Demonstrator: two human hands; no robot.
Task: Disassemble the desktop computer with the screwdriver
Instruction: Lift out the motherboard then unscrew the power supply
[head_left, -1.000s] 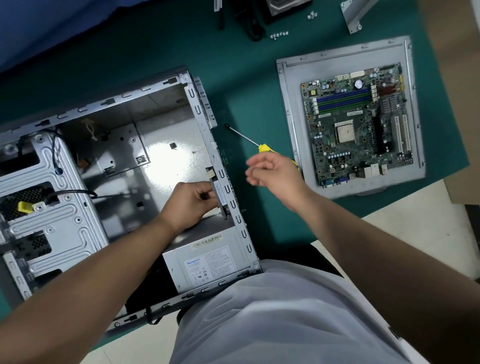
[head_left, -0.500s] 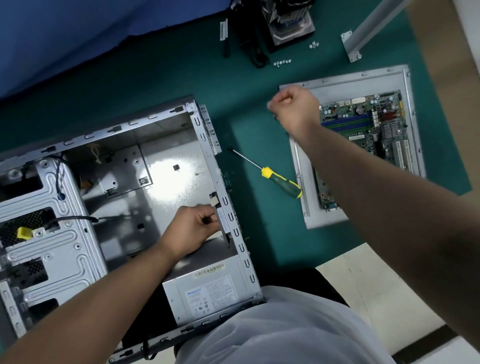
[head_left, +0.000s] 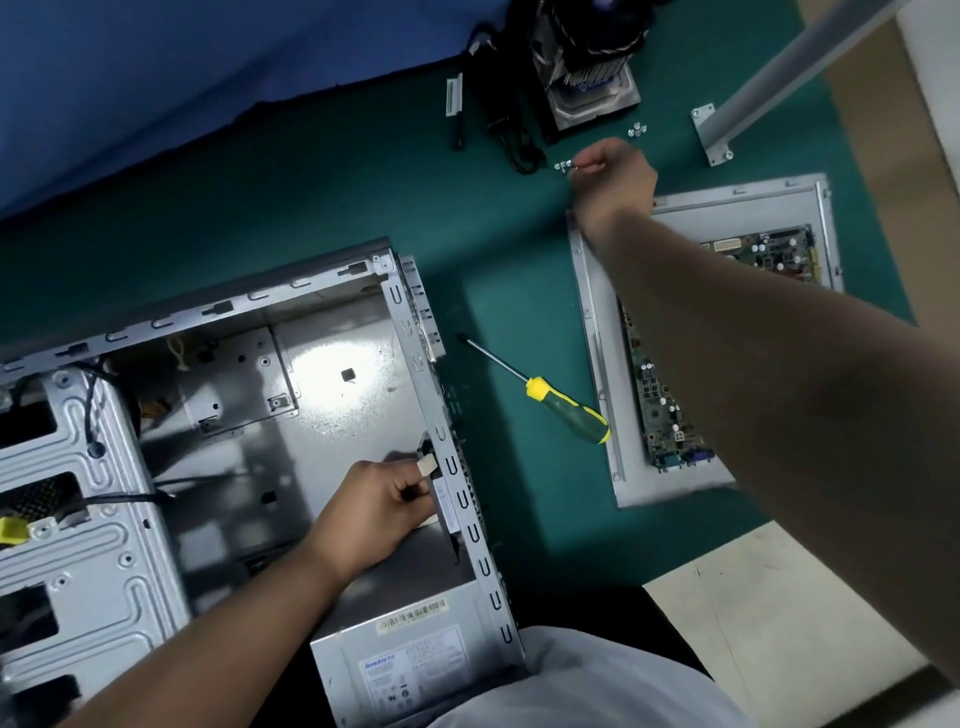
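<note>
An open grey computer case (head_left: 291, 296) lies on its side on the green mat, a grey power supply (head_left: 410, 660) in its near corner. My left hand (head_left: 379, 512) is inside the case, fingers curled round the rear panel edge beside the power supply. The yellow and green screwdriver (head_left: 563, 408) lies loose on the mat between the case and the side panel. My right hand (head_left: 613, 176) reaches to the far side of the mat, fingertips pinched together at a small row of screws (head_left: 562, 167); what it pinches is too small to see.
The motherboard (head_left: 660, 395) rests on a grey side panel (head_left: 602, 364) at right, partly under my right forearm. A heatsink with fan (head_left: 592, 78), black cables (head_left: 511, 140), more screws (head_left: 636, 130) and a metal bracket (head_left: 722, 124) lie at the back. The drive cage (head_left: 78, 545) fills the case's left.
My right hand moved from just above the screwdriver away to the far screws. My left hand stayed on the case's rear panel. The camera tilted upward.
</note>
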